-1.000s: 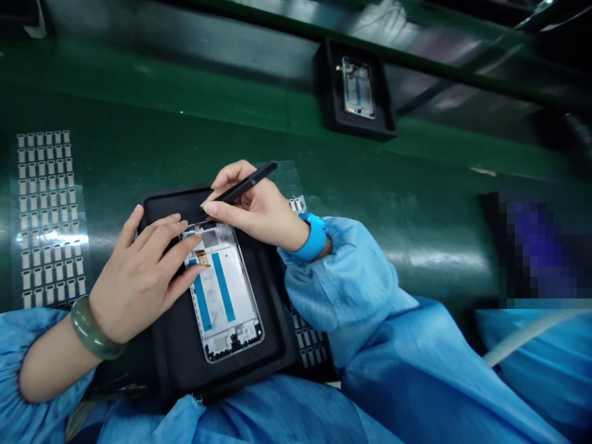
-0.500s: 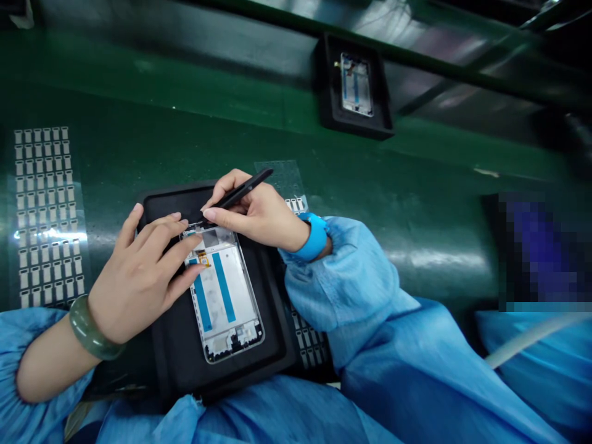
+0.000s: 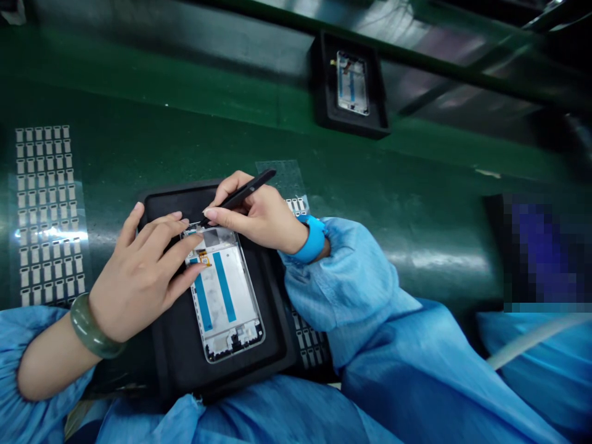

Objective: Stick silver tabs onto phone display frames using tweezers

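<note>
A phone frame (image 3: pixel 240 277), silver with two blue strips and a small orange flex cable (image 3: pixel 204 259), lies in a black tray (image 3: pixel 178 345) close to my body. My left hand (image 3: pixel 143 271) rests over the frame's upper left edge, fingers spread and fingertips touching it. Held like a pen in my right hand (image 3: pixel 259 216) is a slim black pen-shaped tool (image 3: pixel 247 189). Its tip points down at the frame's top edge, near my left fingertips. Exactly what the tip touches is too small to make out.
A clear sheet of small pale parts (image 3: pixel 46 216) lies at the left. Part of another such sheet (image 3: pixel 309 339) shows right of the tray. At the back, a black box (image 3: pixel 377 126) holds another phone frame (image 3: pixel 361 86). A person's blue sleeve (image 3: pixel 550 370) is at the right edge.
The back box with its phone frame has shifted slightly left. My right hand and the tool have moved very slightly; my left hand stays in place.
</note>
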### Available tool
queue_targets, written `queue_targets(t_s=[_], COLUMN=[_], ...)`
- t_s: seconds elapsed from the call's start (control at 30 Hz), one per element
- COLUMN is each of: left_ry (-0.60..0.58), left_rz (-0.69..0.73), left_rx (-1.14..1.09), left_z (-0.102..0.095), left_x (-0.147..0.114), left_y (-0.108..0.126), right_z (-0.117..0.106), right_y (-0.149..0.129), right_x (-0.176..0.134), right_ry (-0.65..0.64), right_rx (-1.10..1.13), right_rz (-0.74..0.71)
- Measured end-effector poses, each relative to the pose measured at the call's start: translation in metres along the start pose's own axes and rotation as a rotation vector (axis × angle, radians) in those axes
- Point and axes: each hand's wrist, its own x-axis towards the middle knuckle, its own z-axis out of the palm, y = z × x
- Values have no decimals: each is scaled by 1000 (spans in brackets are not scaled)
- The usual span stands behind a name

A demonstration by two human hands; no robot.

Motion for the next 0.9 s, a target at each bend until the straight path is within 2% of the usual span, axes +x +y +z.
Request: queue_targets(t_s=[0.13,0.43,0.9], left_ry=[-1,19,6], left_rz=[2,14,7], left_rx=[0,6,4], left_z=[0,1,3], left_x=[0,0,0], left_y=[0,-1,-3], right_z=[2,7,10], right_y=[-1,-3,-2], right_x=[-2,-5,-10], right_ry=[43,113,90], right_rx=[-78,-189,-342], right_rz=[-3,-125,-287])
